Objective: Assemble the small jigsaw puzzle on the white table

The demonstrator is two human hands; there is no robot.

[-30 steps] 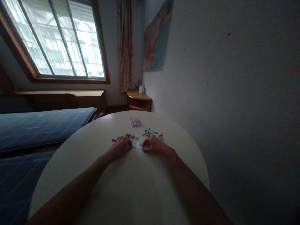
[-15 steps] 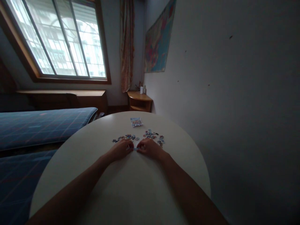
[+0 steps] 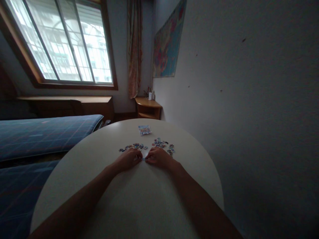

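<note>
Both my hands meet low over the white round table (image 3: 144, 199), with bent fingers pinched close together. Between the fingertips shows a small bluish jigsaw puzzle piece (image 3: 143, 159); whether it is one piece or two joined ones I cannot tell. My left hand (image 3: 129, 159) grips its left side and my right hand (image 3: 159, 157) its right side. Just beyond the left hand lies a loose row of puzzle pieces (image 3: 136, 146). Another cluster of puzzle pieces (image 3: 159, 143) lies beyond the right hand, some of it trailing down to the right.
A small printed picture packet (image 3: 145, 130) lies toward the table's far edge. To the left are blue plaid mattresses (image 3: 50, 134). A wooden corner shelf (image 3: 149, 103) stands behind the table, and the wall (image 3: 249, 132) runs along the right.
My fingers have shifted very slightly around the small bluish piece, the right hand's fingers drawing closer together. The scattered pieces and the packet stay where they were.
</note>
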